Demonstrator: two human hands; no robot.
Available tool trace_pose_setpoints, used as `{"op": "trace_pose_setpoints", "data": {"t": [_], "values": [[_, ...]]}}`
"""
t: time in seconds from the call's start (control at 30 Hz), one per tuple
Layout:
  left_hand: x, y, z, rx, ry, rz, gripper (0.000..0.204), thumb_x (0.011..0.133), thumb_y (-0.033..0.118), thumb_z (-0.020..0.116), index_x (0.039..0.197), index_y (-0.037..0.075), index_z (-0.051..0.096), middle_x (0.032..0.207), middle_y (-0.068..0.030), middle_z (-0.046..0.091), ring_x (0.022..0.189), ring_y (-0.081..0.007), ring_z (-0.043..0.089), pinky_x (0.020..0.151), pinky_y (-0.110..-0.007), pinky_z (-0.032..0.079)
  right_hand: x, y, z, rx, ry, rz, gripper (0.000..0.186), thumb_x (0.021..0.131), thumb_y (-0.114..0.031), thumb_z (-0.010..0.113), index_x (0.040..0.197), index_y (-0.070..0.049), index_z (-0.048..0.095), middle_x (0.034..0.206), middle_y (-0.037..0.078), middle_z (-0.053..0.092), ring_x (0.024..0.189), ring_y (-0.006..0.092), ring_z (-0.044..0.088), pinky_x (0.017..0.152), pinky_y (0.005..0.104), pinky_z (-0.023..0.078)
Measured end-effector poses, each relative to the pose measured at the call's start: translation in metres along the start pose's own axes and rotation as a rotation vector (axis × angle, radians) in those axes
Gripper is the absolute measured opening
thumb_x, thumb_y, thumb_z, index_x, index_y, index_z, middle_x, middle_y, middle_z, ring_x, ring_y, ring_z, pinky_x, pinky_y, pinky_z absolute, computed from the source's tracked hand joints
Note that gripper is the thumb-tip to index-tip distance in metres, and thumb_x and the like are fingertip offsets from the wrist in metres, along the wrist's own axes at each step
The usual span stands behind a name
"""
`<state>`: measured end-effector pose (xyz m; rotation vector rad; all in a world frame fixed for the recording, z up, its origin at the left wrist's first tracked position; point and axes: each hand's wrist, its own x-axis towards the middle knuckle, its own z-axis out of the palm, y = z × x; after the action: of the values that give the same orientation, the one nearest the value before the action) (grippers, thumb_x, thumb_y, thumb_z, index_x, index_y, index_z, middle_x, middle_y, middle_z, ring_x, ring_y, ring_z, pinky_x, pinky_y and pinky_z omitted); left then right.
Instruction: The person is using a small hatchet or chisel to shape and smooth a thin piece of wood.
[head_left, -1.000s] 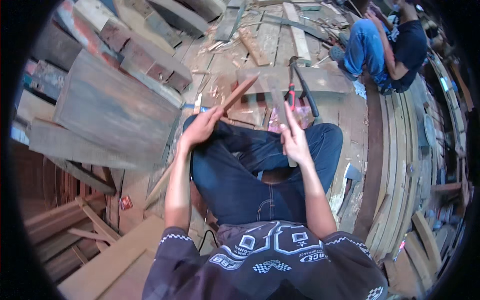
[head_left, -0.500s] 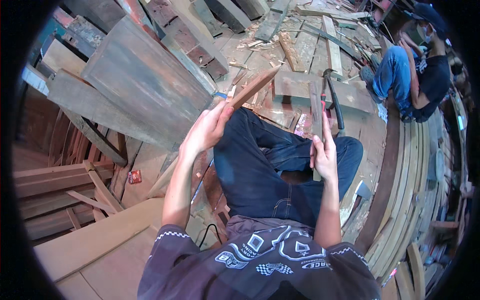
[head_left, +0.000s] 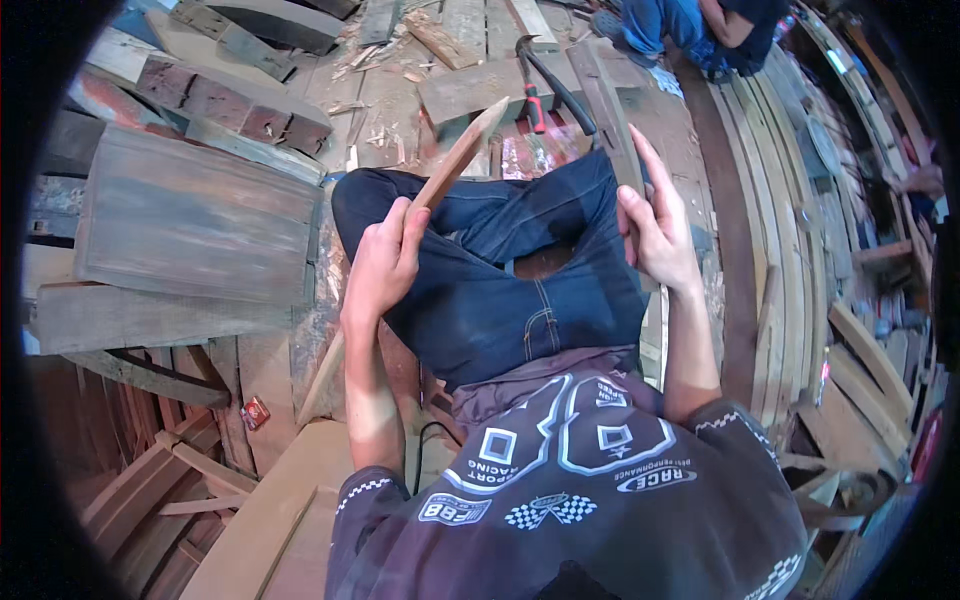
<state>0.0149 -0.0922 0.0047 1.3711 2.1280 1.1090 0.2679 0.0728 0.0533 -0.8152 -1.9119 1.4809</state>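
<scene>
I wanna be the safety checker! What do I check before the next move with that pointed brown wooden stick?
1. Left hand wrapped around the pointed brown wooden stick: ok.
2. Right hand holding the long, flat grey-brown strip: ok, one finger stretched alongside it.
3. Stick and strip apart: ok, there's a gap between them.
4. Red-handled tool and black long-handled tool with a curved head out of both hands: ok, lying ahead.
5. Area ahead free of pale wood chips: not ok, they're scattered about.
6. Strip's edge sharp or blunt: cannot tell.
</scene>
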Motion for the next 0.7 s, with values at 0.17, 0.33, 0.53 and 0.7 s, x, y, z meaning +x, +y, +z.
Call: {"op": "trace_pose_setpoints", "data": {"t": [0.17,0.33,0.53,0.7], "values": [[-0.001,-0.003,0.015,-0.068,-0.039,0.064,0.028,0.102,0.026,0.046,0.090,0.000,0.047,0.064,-0.0242,0.052,0.065,-0.0461,0.055,0.055,-0.045,0.041,-0.013,0.008,-0.013,-0.001,0.065,0.089,0.058,0.099,-0.017,0.050,0.152,-0.014,0.026,0.061,-0.001,0.046,0.041,0.0049,0.040,0.039,0.0215,0.036],[-0.012,0.017,0.022,-0.142,-0.056,0.093,0.024,0.102,0.026,0.047,0.104,0.003,0.052,0.067,-0.0239,0.055,0.070,-0.0456,0.057,0.060,-0.045,0.043,-0.029,-0.004,-0.009,-0.229,0.035,-0.014,0.060,0.097,-0.014,0.052,0.152,-0.014,0.028,0.068,0.004,0.056,0.049,0.0079,0.046,0.050,0.0246,0.044],[-0.018,0.012,0.036,-0.015,-0.060,0.131,0.023,0.101,0.023,0.048,0.111,0.003,0.053,0.070,-0.0241,0.057,0.073,-0.0450,0.059,0.062,-0.046,0.044,-0.057,-0.004,-0.018,-0.366,0.099,-0.009,0.062,0.096,-0.011,0.053,0.152,-0.010,0.027,0.072,0.006,0.057,0.057,0.0105,0.048,0.057,0.0275,0.044],[-0.017,0.040,0.051,-0.090,-0.111,0.192,0.021,0.101,0.020,0.048,0.111,0.003,0.054,0.069,-0.0251,0.055,0.068,-0.0444,0.057,0.061,-0.044,0.044,-0.080,0.001,-0.048,-0.345,0.255,-0.061,0.061,0.096,-0.015,0.054,0.152,-0.012,0.029,0.069,0.004,0.052,0.055,0.0102,0.047,0.053,0.0279,0.042]]}}
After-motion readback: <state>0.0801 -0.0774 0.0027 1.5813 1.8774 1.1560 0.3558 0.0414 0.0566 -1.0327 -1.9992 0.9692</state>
